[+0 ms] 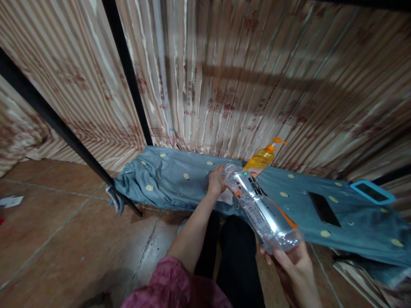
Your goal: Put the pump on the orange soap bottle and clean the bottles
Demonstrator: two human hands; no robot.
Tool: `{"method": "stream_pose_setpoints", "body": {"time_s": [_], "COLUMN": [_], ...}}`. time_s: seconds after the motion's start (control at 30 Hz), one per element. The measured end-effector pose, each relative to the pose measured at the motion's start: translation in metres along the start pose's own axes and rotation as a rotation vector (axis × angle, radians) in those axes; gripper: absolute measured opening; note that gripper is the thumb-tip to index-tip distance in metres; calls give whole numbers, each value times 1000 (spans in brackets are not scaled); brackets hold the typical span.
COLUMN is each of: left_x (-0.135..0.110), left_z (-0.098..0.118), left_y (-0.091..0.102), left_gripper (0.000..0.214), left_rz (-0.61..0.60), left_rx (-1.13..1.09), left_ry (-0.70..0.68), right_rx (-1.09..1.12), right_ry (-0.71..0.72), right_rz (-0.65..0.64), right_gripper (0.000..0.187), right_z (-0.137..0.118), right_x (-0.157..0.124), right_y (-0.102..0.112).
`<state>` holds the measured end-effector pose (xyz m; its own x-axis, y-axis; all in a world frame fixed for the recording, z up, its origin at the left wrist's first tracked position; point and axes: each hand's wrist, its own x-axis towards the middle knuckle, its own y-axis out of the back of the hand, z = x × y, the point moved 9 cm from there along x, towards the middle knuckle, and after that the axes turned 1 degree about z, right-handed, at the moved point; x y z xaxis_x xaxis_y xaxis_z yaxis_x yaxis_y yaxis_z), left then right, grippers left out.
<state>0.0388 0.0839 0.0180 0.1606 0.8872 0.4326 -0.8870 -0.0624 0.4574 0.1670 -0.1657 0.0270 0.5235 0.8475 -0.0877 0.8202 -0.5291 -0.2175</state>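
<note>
A large clear plastic bottle point(263, 209) with a printed silver and orange label slants across the middle of the view, no liquid visible in it. My left hand point(217, 182) is closed at its neck end, the fingers partly hidden behind it. Around the bottle's base, at the lower right, my right hand point(293, 265) is closed. Just behind the neck stands a pump bottle point(260, 158) of yellow-orange liquid with an orange pump top, its lower part partly hidden by the clear bottle. Something whitish and flat point(226, 197) shows below my left hand; I cannot make out what it is.
A blue-grey patterned cloth point(173, 188) covers the low bench. On its right side lie a dark phone point(324, 208) and a light-blue framed device point(372, 192). Dark metal poles point(125, 64) rise at the left before a striped curtain point(224, 64). Brown tiles point(58, 214) form the floor.
</note>
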Motion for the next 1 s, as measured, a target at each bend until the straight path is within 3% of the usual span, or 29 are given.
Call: {"method": "stream_pose_setpoints", "body": {"time_s": [1.0], "left_x": [0], "left_z": [-1], "left_y": [0], "left_gripper": [27], "left_rz": [-13], "left_rx": [-3], "left_ry": [22], "right_rx": [-55], "right_ry": [35], "right_rz": [12], "right_gripper": [50], "right_z": [-1], "right_x": [1], "right_y": [3]}}
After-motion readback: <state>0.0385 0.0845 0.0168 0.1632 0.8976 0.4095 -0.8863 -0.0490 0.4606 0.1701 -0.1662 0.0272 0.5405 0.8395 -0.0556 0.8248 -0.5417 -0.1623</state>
